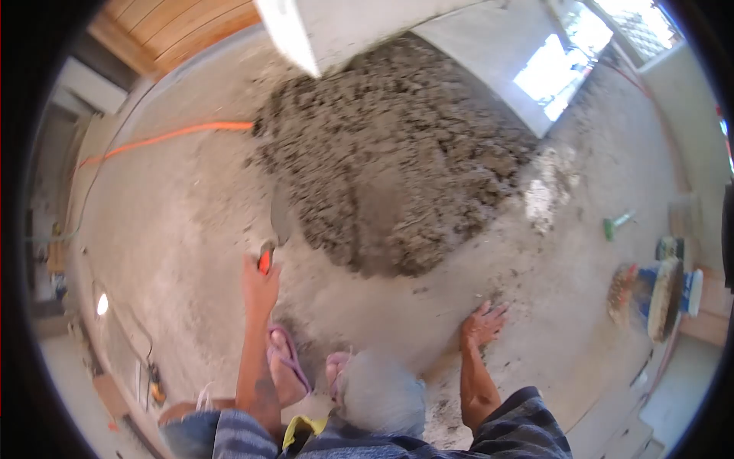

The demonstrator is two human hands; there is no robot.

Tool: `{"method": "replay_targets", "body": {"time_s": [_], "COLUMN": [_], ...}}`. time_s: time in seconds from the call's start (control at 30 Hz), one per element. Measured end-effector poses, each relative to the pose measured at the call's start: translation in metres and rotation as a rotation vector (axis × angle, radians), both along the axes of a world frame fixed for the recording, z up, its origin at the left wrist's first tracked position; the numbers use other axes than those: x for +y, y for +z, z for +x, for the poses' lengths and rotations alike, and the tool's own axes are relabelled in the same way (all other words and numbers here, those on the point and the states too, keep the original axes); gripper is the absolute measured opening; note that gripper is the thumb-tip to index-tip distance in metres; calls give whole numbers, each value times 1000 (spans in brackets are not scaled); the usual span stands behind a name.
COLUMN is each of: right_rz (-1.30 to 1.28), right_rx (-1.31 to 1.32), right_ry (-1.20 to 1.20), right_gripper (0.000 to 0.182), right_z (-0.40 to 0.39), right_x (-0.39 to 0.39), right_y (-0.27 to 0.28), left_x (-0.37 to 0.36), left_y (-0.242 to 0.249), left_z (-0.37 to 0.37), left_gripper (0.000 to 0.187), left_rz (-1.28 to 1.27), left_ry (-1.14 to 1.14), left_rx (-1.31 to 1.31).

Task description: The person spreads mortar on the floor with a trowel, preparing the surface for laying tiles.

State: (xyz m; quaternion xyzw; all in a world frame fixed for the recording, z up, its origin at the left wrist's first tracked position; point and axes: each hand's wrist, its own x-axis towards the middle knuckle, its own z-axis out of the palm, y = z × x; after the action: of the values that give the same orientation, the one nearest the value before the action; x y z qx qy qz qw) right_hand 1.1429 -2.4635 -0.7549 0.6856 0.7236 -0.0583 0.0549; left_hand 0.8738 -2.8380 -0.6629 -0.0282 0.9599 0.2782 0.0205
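My left hand [261,289] is closed round the orange-and-black handle of a trowel [280,214]. The trowel's blade points away from me, beside the left edge of a wide bed of damp, lumpy mortar [428,145] on the floor. A smoother, hollowed patch shows in the mortar's near middle. With fingers spread, my right hand [483,325] rests on the dusty floor, to the right and short of the mortar. A large glossy tile [489,57] lies along the mortar's far right edge.
A white upright panel [359,27] stands behind the mortar. An orange strip [176,134] runs along the floor at left. At right are a green-handled tool [618,223] and a blue-and-white container [692,292]. My sandalled foot [287,359] is near my left arm.
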Motion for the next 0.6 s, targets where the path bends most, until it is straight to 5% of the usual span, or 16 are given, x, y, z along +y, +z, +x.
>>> {"method": "replay_targets", "body": {"time_s": [0.03,0.1,0.2,0.3,0.43,0.5,0.57,0.6], "right_rz": [-86,-96,31,-19,-14,-5,20,26], "right_rx": [-19,-15,23,7,81,80,79,61], "right_ry": [-27,-32,-13,-26,-39,-35,-30,-12], "right_gripper": [64,64,65,66,70,69,69,69], "right_z": [-12,-14,2,-8,6,-7,-11,-8], "right_x": [-7,3,4,3,7,-5,-4,-2], "right_y": [24,27,-7,6,-22,-8,-8,-15], "left_x": [0,55,91,96,117,131,161,174], "left_y": [-21,30,32,1,23,-2,47,34], "left_z": [4,27,52,80,79,79,55,44], "left_gripper": [34,27,26,27,23,36,50,50], "left_rz": [119,524,521,975,856,609,749,709], "left_ry": [21,168,293,375,256,318,334,294], "left_rx": [-84,-393,-443,-507,-556,-533,-739,-649]}}
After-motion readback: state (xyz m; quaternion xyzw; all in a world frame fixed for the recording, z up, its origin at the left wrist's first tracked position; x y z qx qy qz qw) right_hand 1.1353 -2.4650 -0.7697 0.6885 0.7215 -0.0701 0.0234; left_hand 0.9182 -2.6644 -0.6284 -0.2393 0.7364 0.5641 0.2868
